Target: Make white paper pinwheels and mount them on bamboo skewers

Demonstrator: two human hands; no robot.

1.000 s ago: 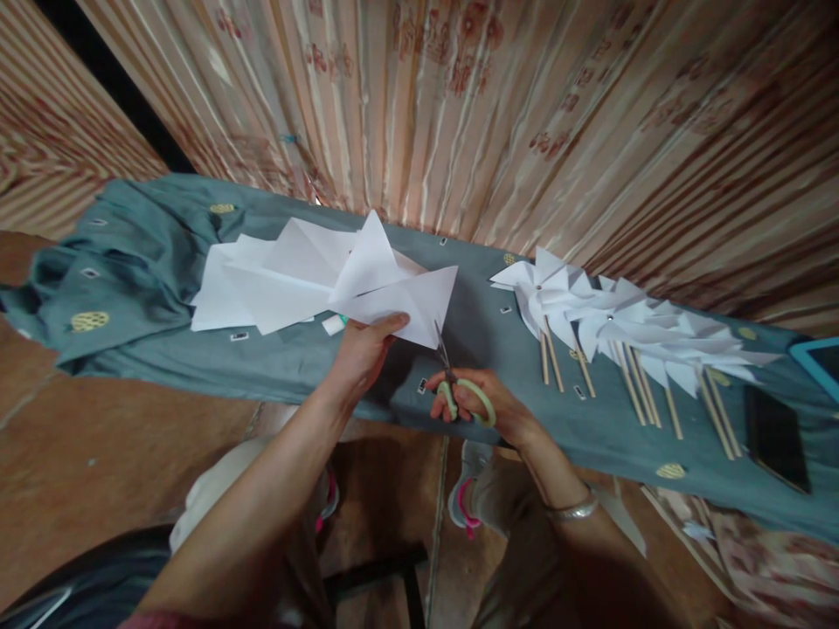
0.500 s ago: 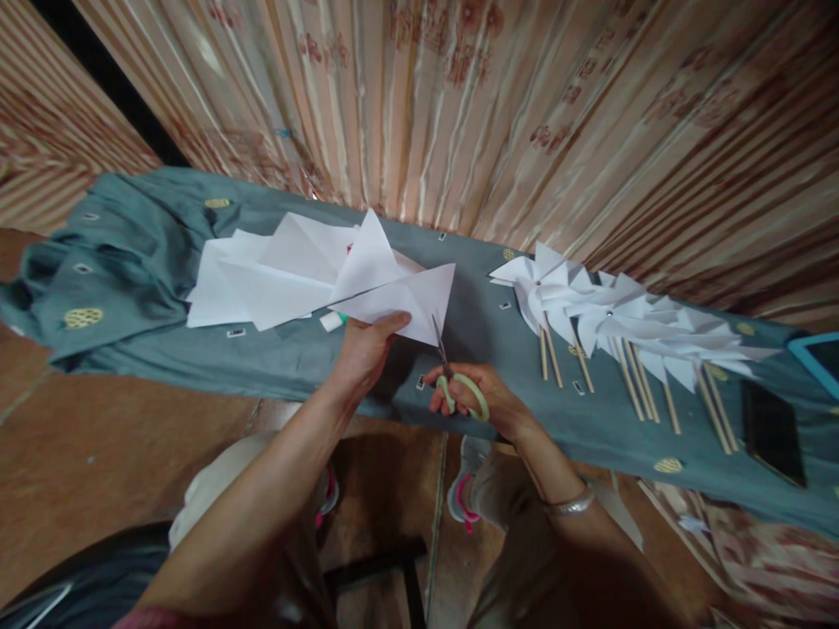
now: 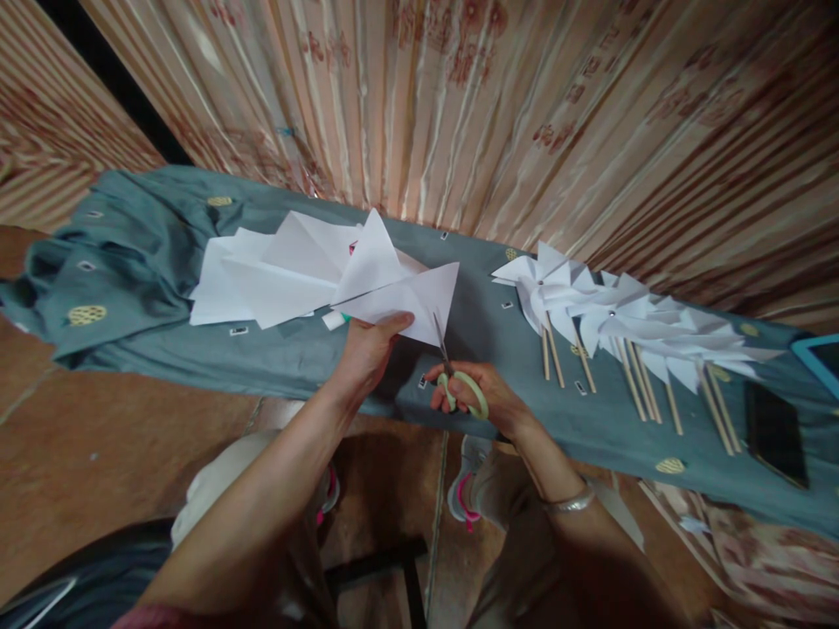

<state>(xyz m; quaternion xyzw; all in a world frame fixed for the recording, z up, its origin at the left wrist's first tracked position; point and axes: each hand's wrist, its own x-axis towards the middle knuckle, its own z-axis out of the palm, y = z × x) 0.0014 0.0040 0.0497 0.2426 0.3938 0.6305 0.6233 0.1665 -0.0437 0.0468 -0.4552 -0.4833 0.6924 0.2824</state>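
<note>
Between thumb and fingers, my left hand pinches a white sheet of paper that has a long slit running in from its left side. My right hand grips light green-handled scissors, with fingers through the loops. Their blades lie at the paper's lower right corner, slightly apart, with a piece of paper between them. Behind and left of my left hand lie several creased white sheets. A white tube with some green shows partly beneath the held paper.
A grey-green cloth covers the long narrow table. On the right lies a row of white paper pinwheels on wooden sticks. A dark phone and a blue-edged object are at the far right. Patterned curtains hang behind.
Both hands, the paper and the scissors hold nearly the same pose. The whole view has shifted very slightly.
</note>
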